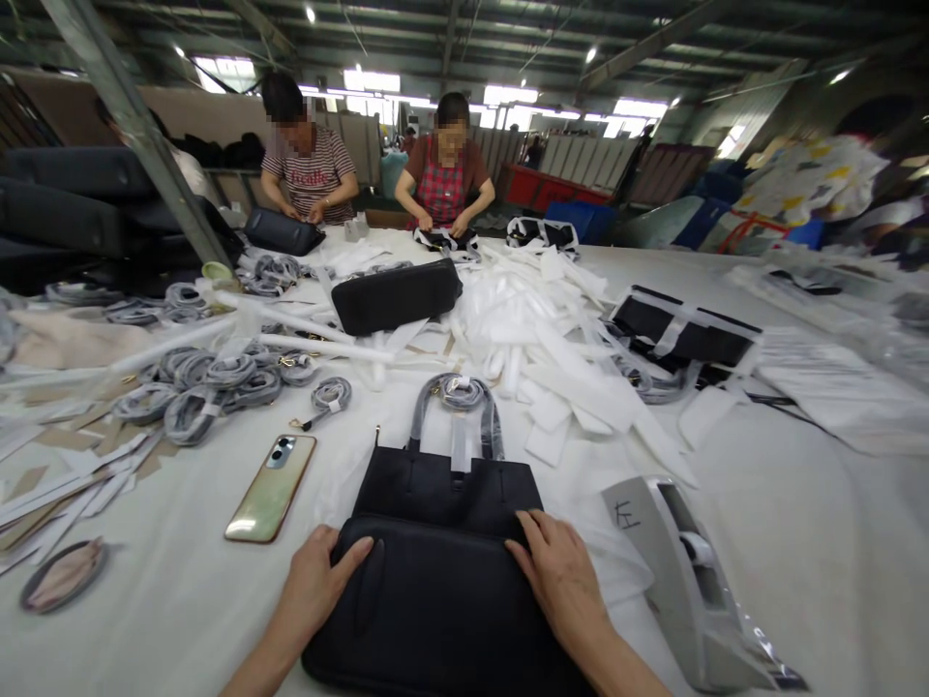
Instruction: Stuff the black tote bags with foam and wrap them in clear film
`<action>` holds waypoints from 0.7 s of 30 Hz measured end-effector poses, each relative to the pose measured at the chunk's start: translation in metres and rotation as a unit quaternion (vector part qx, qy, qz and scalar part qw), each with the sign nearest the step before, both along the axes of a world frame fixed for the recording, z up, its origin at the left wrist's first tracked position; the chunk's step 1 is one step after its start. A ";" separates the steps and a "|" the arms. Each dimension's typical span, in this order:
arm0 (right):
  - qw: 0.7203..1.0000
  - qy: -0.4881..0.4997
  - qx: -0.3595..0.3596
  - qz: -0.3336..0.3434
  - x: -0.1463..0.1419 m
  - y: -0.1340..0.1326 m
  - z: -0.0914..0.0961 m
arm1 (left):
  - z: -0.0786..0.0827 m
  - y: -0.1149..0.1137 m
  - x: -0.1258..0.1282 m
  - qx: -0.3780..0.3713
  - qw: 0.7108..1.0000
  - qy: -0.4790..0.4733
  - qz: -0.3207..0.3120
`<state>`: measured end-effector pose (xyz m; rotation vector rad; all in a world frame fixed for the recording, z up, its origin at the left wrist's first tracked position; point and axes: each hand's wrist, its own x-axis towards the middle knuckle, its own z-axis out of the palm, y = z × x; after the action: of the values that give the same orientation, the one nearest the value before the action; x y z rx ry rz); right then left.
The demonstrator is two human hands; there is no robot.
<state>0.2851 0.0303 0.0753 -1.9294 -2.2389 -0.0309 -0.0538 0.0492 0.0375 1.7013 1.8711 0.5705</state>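
Note:
A black leather handbag (442, 542) lies flat on the white table in front of me, its wrapped handles (457, 411) pointing away. My left hand (315, 581) rests on the bag's left edge, thumb lying across the top fold. My right hand (558, 576) presses on the bag's right side with fingers spread flat. Neither hand grips anything.
A phone (271, 487) lies left of the bag, a grey tape dispenser (689, 581) to its right. Coiled wrapped straps (210, 387) and white foam sheets (544, 329) cover the table's middle. Another black bag (396, 295) lies further back. Two people work at the far side.

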 end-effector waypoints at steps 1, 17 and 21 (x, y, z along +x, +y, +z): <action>0.999 0.000 0.037 0.031 -0.009 0.001 0.004 | 0.000 -0.001 0.000 0.004 1.000 0.000 0.000; 0.991 0.053 -0.114 0.046 -0.094 0.058 -0.021 | -0.010 -0.077 -0.011 0.087 0.910 -0.237 0.328; 0.991 0.056 -0.113 0.051 -0.094 0.059 -0.021 | -0.024 -0.130 0.005 -0.059 0.671 -0.591 0.443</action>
<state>0.1911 0.0894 0.0540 -1.8646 -2.3473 0.3511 -0.0490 -0.0810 0.0135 -0.0598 1.4261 1.4153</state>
